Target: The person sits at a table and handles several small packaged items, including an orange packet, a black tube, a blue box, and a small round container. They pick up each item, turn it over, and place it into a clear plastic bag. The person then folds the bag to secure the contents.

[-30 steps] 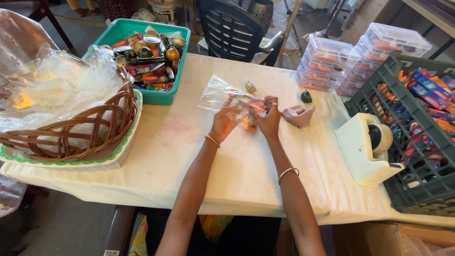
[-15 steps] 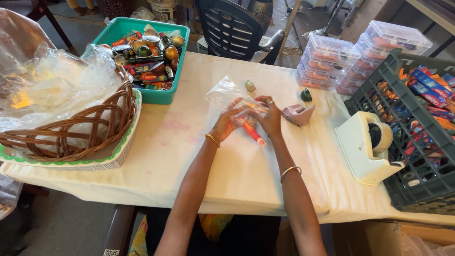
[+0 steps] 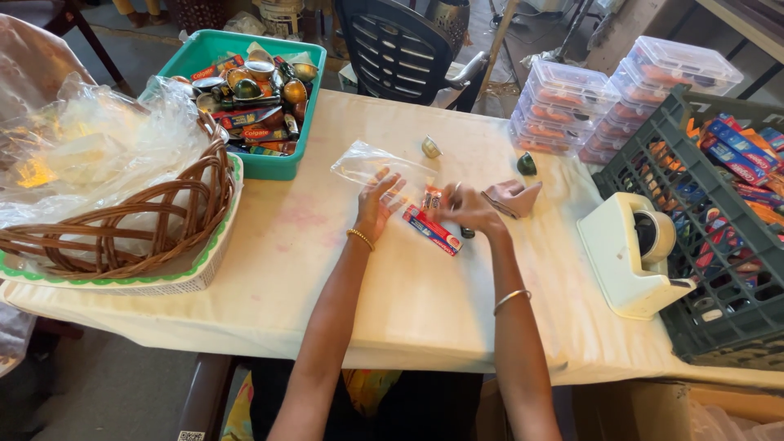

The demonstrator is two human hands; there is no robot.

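A clear plastic bag point(image 3: 371, 162) lies on the white table point(image 3: 310, 237), its near end under my left hand point(image 3: 377, 200), whose fingers are spread flat. A red, white and blue toothpaste box point(image 3: 433, 229) lies slanted on the table just below and between both hands. My right hand point(image 3: 469, 211) is curled over a small orange sachet point(image 3: 431, 197) and pinches it at the bag's mouth. A small dark item point(image 3: 467, 233) sits under the right hand's edge.
A teal tub point(image 3: 282, 159) of assorted small goods stands at the back left beside a wicker basket point(image 3: 139, 220) with crumpled plastic. Stacked clear boxes point(image 3: 572, 102), a dark crate point(image 3: 702, 245), a white tape dispenser point(image 3: 633, 253) and a brown pouch point(image 3: 510, 198) lie right.
The hands came down from a raised hold to the table. The toothpaste box went from between the hands to lying on the table, and the left hand flattened on the bag.
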